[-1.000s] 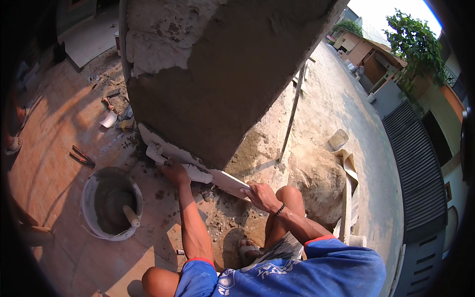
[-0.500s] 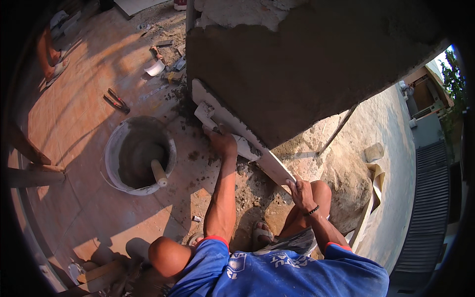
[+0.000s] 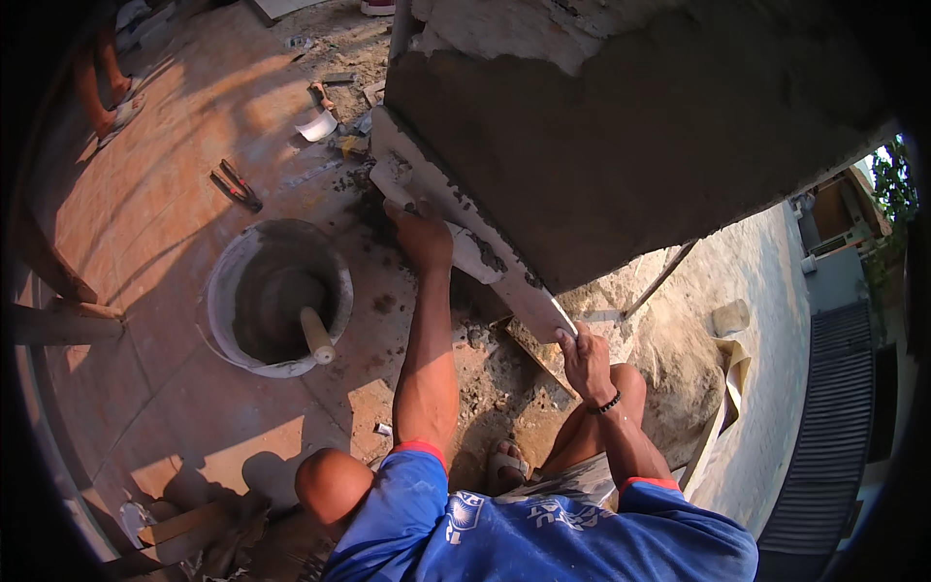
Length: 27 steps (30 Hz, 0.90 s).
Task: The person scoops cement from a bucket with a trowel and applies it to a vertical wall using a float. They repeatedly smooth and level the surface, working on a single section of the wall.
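Left hand is closing around a pale handle that is lying against a long white board, seen from the head camera. Its fingertips are partly hidden; whether the handle is fixed to the board, I cannot tell. Right hand is gripping the board's near end, fingers narrowed on it, by the near bottom corner of a wall. The board is running slantwise along the wall's bottom edge, where dark plaster is looking damp. Grey lumps are clinging to the board.

If the hands are pressing unevenly, the board could be tipping and gouging that bottom edge; the exposed near corner is seeming likeliest to crumble. Tilting could be shedding the lumps onto the ground.

Below the right hand, a plank is lying in rubble and could be catching the board.

Toward the tiled floor's rubble-strewn right edge, a white bucket is standing; a wooden stick is leaning on its rim, and a backward-swinging left elbow could be knocking it.
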{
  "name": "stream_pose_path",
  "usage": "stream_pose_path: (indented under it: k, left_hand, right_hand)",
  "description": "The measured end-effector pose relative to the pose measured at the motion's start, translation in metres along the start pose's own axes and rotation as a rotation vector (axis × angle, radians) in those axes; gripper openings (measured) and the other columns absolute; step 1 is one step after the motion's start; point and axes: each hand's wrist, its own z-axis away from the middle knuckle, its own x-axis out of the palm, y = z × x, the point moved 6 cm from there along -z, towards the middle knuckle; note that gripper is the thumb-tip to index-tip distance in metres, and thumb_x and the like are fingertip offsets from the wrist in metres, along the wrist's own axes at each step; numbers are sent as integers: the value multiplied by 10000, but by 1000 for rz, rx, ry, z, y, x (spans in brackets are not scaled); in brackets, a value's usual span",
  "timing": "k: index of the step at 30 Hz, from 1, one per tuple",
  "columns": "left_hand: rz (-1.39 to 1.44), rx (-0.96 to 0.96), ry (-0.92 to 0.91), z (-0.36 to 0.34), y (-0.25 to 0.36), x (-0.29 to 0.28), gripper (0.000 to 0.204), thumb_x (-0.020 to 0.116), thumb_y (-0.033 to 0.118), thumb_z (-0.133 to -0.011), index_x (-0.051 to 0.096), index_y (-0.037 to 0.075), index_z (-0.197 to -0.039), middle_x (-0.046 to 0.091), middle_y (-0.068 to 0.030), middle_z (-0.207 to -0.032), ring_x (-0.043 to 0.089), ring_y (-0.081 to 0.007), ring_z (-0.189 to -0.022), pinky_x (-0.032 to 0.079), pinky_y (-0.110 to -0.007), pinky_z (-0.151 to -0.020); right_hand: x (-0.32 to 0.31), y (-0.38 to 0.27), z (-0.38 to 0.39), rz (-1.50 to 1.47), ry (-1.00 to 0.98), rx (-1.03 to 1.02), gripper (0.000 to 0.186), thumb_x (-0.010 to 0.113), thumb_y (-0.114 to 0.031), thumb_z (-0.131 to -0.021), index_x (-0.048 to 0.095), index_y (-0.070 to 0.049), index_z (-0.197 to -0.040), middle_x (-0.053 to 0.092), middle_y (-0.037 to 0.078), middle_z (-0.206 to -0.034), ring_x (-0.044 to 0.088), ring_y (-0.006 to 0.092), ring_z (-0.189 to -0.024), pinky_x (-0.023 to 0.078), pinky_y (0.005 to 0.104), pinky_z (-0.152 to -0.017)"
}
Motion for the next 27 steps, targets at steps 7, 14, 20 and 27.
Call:
stream_pose_path:
  k: [7,14,20,27]
  left_hand:
    - [-62,-29,19,29,4,5,619,480,164,-962,163,-116,-1413,525,-406,-1181,554,-475,-1115,463,-490,-927]
    - [6,54,-88,-57,57,7,605,468,212,-968,212,-155,-1375,463,-407,-1257,536,-482,-1133,428,-479,-963]
    - [-82,109,-24,14,62,6,600,451,183,-978,178,-126,-1414,419,-384,-1330,502,-460,-1198,426,-474,-977]
    - [-27,11,-85,56,44,0,625,439,244,-987,170,-119,-1418,441,-380,-1314,505,-461,-1190,427,-466,-978]
  right_hand:
    - [-11,15,23,48,92,-36,295,545,-293,-963,551,-31,-827,541,189,-556,592,368,-534,443,432,-496]
    - [-45,-50,-35,-87,132,-142,304,551,-287,-962,530,-37,-790,495,189,-520,566,364,-505,423,433,-469]
    - [-51,-15,4,9,71,-100,271,553,-276,-958,530,-39,-828,510,195,-542,577,383,-550,435,459,-506]
    - [-68,-20,33,97,13,13,258,558,-274,-952,540,-36,-852,534,203,-570,585,397,-576,441,468,-531]
